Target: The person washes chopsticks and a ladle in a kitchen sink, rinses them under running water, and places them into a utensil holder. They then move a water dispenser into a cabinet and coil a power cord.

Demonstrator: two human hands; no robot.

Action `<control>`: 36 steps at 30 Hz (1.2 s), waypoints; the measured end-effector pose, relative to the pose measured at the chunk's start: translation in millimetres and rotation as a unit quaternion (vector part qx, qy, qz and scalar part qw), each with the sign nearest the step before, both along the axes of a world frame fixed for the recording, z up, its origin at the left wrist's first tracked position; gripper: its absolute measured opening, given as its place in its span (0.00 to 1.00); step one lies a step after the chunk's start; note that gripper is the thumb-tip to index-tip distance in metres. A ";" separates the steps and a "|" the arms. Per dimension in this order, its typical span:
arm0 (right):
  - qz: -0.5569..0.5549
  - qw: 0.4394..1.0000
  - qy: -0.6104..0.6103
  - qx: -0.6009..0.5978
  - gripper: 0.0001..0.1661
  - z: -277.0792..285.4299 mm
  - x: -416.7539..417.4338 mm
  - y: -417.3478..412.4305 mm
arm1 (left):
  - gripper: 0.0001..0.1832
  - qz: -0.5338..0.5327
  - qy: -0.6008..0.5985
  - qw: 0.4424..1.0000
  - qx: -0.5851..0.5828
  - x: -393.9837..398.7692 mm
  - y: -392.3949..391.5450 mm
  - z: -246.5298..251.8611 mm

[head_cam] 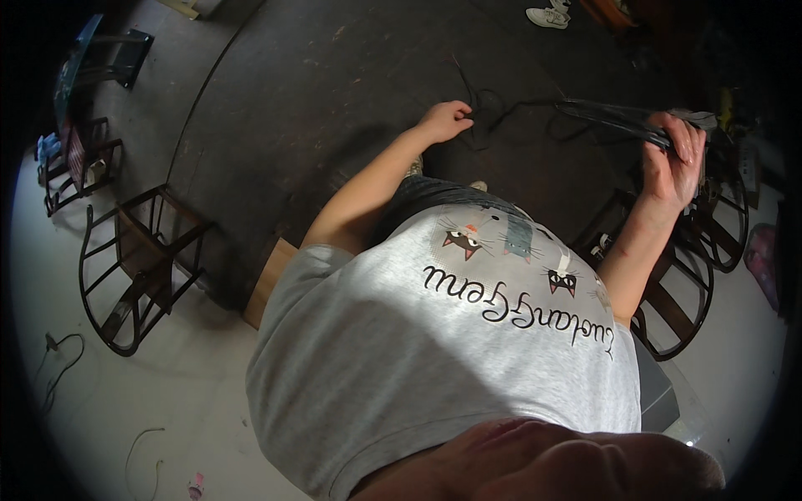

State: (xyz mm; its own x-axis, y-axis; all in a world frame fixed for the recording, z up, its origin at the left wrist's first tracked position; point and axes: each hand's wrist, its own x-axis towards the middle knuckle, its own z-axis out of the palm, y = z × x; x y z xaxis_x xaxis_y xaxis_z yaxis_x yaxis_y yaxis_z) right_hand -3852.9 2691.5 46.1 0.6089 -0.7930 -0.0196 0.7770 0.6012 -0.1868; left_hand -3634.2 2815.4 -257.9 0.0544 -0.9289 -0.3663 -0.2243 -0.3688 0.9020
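Observation:
My left hand (446,122) is out over the dark floor, its fingers curled beside thin black strands (495,119) that look like cord or strips; whether it grips one cannot be told. At the right, my raised right hand (677,153) is closed around a bundle of long, dark, shiny strips (617,119), with some clear, plastic-like material at the hand. The bundle stretches leftward from this hand, towards the loose strands near my left hand.
Dark wooden chairs (147,250) stand at the left, and more chairs (680,300) are close to my right arm. A wooden board or box (269,282) lies by my left side. Another person's white shoe (548,17) shows at the top. Cords (62,351) lie on the pale floor.

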 end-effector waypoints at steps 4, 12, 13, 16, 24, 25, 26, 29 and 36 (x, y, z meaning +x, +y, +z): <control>-0.079 0.995 0.061 0.013 0.22 32.9 -4.5 17.7 | 0.31 -0.039 -0.110 0.993 0.001 -20.6 -27.3 28.5; -0.046 0.999 -0.023 0.008 0.22 75.8 -1.4 51.8 | 0.16 -0.118 -0.110 0.957 -0.242 -47.3 -55.9 22.2; -0.057 0.998 -0.017 -0.014 0.22 79.7 -7.7 51.0 | 0.14 -0.162 -0.130 0.957 -0.204 -44.5 -51.3 16.7; -0.050 0.998 -0.032 -0.034 0.22 90.7 -13.0 53.4 | 0.08 -0.215 -0.080 0.968 -0.106 -34.6 -28.2 -3.2; -0.221 0.972 -0.012 -0.074 0.24 89.7 -48.7 18.1 | 0.13 -0.330 -0.035 0.941 -0.062 -17.6 9.3 -23.9; -0.227 0.971 -0.001 -0.081 0.24 86.1 -57.9 11.4 | 0.13 -0.293 -0.028 0.954 -0.057 -3.4 15.7 -28.8; -0.232 0.969 0.010 -0.087 0.24 82.1 -69.3 3.7 | 0.12 -0.256 -0.021 0.965 -0.052 10.6 22.7 -33.4; -0.196 0.970 0.024 -0.142 0.27 62.7 -56.1 1.6 | 0.07 -0.015 0.058 0.991 -0.117 63.3 9.0 -44.8; -0.238 0.752 0.558 -0.258 0.17 -41.9 -0.5 -17.0 | 0.10 0.166 0.309 0.925 -0.143 125.8 -65.9 151.6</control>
State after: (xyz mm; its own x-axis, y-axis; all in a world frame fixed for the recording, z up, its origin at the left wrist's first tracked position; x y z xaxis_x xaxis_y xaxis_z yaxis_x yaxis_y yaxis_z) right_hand -3853.4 2674.5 4.1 0.0868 -0.9933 0.0768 0.0686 -0.0709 -0.9951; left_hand -3508.3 2749.5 -106.3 0.2173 -0.9623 -0.1638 0.4506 -0.0500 0.8913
